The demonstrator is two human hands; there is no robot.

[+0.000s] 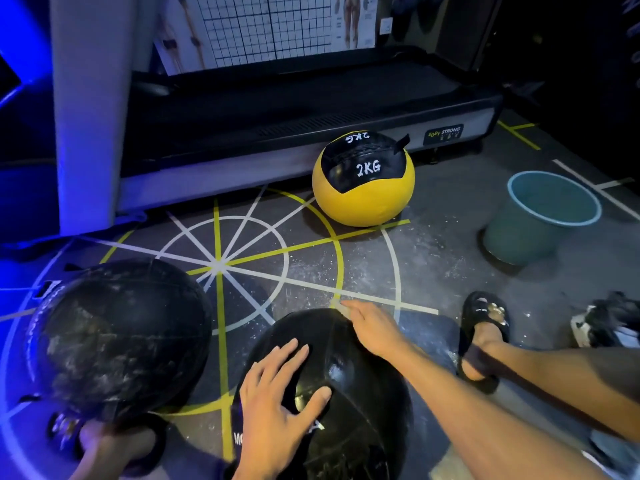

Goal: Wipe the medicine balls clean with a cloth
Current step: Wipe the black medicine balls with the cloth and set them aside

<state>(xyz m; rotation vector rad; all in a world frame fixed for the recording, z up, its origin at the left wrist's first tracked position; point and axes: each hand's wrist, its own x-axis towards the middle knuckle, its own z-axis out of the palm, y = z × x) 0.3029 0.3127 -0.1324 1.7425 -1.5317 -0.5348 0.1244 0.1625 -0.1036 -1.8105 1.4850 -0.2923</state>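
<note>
A shiny black medicine ball sits on the floor at the bottom centre. My left hand lies flat on its near side with fingers spread. My right hand rests on its far top edge, fingers straight. A second black ball, dusty and streaked white, stands to the left. A yellow and black ball marked 2KG sits farther back against the treadmill. A crumpled dark and white cloth lies on the floor at the right edge.
A pale green bucket stands at the right. A treadmill base runs across the back, with a white post at the left. My sandalled right foot is planted right of the ball, and my left foot shows under the dusty ball.
</note>
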